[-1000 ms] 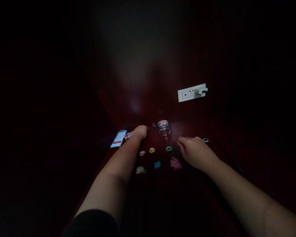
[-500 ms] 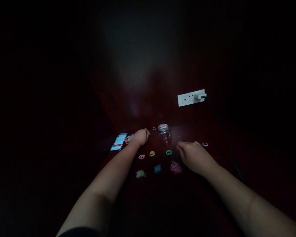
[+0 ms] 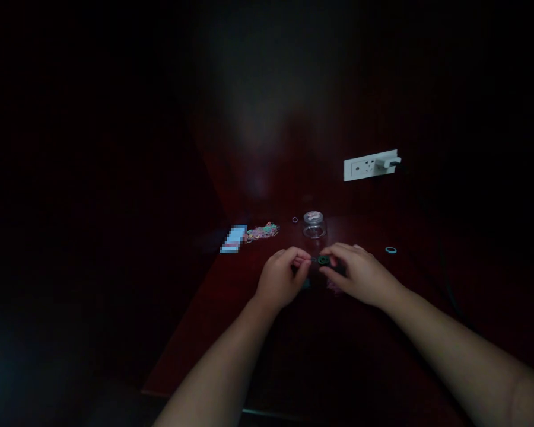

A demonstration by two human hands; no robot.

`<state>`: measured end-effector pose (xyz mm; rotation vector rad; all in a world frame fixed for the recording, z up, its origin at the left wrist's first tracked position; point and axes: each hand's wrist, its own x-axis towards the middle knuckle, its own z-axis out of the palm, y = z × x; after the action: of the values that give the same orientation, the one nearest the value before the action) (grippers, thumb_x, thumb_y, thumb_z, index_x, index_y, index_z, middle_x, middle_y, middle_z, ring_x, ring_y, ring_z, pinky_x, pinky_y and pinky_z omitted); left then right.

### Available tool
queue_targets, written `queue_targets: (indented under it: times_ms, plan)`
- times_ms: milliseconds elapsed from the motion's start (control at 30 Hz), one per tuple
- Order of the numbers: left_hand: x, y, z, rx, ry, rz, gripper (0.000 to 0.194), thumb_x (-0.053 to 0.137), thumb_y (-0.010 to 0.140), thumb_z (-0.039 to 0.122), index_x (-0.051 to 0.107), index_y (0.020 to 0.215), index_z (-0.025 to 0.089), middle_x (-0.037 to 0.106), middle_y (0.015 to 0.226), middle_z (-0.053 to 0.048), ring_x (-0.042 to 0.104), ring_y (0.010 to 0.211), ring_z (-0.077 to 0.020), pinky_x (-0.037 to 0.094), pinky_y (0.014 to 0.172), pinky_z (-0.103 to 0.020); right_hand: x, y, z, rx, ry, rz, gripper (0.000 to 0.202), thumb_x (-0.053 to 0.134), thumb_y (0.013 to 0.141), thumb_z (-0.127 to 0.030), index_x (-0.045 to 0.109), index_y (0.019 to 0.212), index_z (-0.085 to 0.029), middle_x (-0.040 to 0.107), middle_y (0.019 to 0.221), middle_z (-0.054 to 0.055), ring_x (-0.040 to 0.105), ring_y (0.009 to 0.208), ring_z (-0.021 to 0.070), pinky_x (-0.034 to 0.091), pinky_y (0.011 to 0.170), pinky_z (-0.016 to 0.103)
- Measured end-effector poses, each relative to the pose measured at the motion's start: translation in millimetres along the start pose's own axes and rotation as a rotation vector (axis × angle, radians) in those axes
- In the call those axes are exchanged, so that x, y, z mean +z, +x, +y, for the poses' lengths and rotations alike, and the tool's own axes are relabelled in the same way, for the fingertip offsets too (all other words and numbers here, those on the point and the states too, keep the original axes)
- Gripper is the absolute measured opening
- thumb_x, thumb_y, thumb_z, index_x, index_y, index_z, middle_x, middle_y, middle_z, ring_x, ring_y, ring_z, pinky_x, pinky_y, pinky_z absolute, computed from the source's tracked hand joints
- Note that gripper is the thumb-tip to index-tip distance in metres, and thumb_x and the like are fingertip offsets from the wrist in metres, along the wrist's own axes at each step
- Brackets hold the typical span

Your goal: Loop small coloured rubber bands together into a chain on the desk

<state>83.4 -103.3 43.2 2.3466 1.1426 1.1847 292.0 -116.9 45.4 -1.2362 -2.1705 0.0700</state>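
My left hand is closed in a pinch, with a small, dim hair tie at its fingertips. Facing it, my right hand has thumb and fingers apart, curved around the green hair ties on the table without visibly gripping them. Below and between the hands, a blue cluster and a pink cluster of small bands show in part. Behind the hands stands a clear lidded jar. A multicoloured heap of hair ties lies farther left.
A phone with a lit screen lies at the left by the heap. One small pale ring is near the jar, and a blue hair tie lies to the right. On the back wall is a socket with a plug and dark cable.
My left hand has moved from the heap rightward and nearer, meeting my right hand at the green hair ties. The multicoloured heap is now uncovered. The view has shifted left.
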Motion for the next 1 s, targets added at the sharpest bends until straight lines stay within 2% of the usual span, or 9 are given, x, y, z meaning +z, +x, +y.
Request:
queue_targets:
  times_ms: [233, 467, 867, 1000]
  plan:
    - [6.1, -4, -26, 0.048, -0.013, 0.022, 0.005, 0.061, 0.089, 0.020, 0.065, 0.092, 0.020, 0.069, 0.086, -0.002, 0.066, 0.079, -0.0140, 0.055, 0.077, -0.029, 8, -2, 4, -0.042, 0.026, -0.023, 0.017, 0.064, 0.088, -0.025, 0.061, 0.105, -0.021, 0.064, 0.084, 0.001, 0.061, 0.076, 0.0187, 0.042, 0.073, 0.033]
    - [7.3, -5, -19, 0.108, -0.006, -0.009, 0.005, 0.063, 0.088, 0.020, 0.065, 0.092, 0.021, 0.069, 0.084, -0.002, 0.065, 0.079, -0.0151, 0.055, 0.074, -0.030, 11, -3, 5, -0.072, 0.081, 0.007, 0.018, 0.064, 0.087, -0.023, 0.060, 0.105, -0.020, 0.062, 0.082, 0.001, 0.061, 0.076, 0.0178, 0.044, 0.072, 0.031]
    - [7.5, -5, -17, 0.177, -0.016, -0.048, 0.005, 0.063, 0.089, 0.023, 0.066, 0.092, 0.021, 0.070, 0.083, 0.000, 0.064, 0.079, -0.0140, 0.051, 0.073, -0.028, 10, -2, 5, -0.126, 0.112, 0.020, 0.002, 0.064, 0.087, -0.020, 0.062, 0.087, -0.020, 0.060, 0.076, 0.000, 0.058, 0.071, 0.0160, 0.040, 0.067, 0.028]
    - [7.5, -5, -18, 0.202, 0.010, -0.075, 0.005, 0.063, 0.089, 0.024, 0.066, 0.091, 0.021, 0.070, 0.083, 0.000, 0.064, 0.080, -0.0145, 0.050, 0.074, -0.029, 9, -2, 5, -0.132, 0.121, 0.001, 0.008, 0.061, 0.089, -0.021, 0.062, 0.081, -0.020, 0.060, 0.073, 0.000, 0.057, 0.068, 0.0156, 0.040, 0.068, 0.029]
